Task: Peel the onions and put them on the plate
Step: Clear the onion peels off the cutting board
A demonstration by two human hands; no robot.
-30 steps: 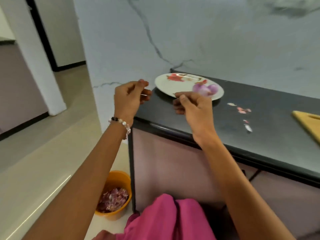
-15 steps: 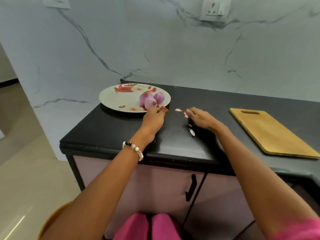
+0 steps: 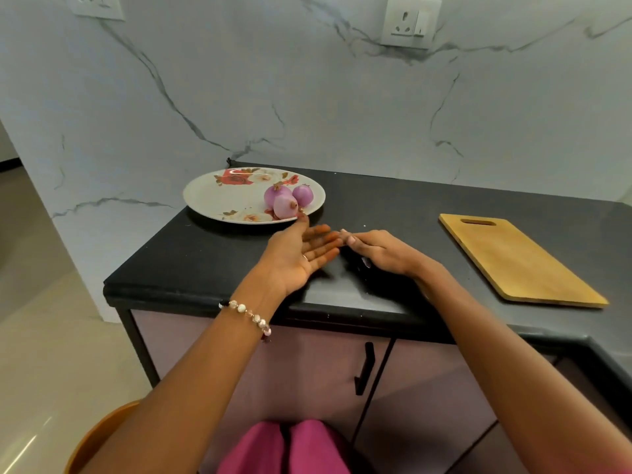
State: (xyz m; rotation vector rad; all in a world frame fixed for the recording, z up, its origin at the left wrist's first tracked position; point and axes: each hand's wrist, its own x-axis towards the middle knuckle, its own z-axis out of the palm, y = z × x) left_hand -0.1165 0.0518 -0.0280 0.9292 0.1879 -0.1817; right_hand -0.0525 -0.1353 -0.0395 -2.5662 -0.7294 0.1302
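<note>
The black countertop (image 3: 212,258) ends at its left and near edges; bare surface lies between the hands and the wooden cutting board (image 3: 516,258) at right. A marble wall carries 2 sockets. 3 peeled onions (image 3: 285,200) sit on the right part of 1 floral plate (image 3: 219,196), far left. The left hand (image 3: 297,254) lies palm up with fingers spread, near the plate rim. The right hand (image 3: 379,249) rests palm down, fingers relaxed, fingertips meeting the left's.

The orange bin (image 3: 99,439) is cut off at the bottom edge, its contents hidden.
</note>
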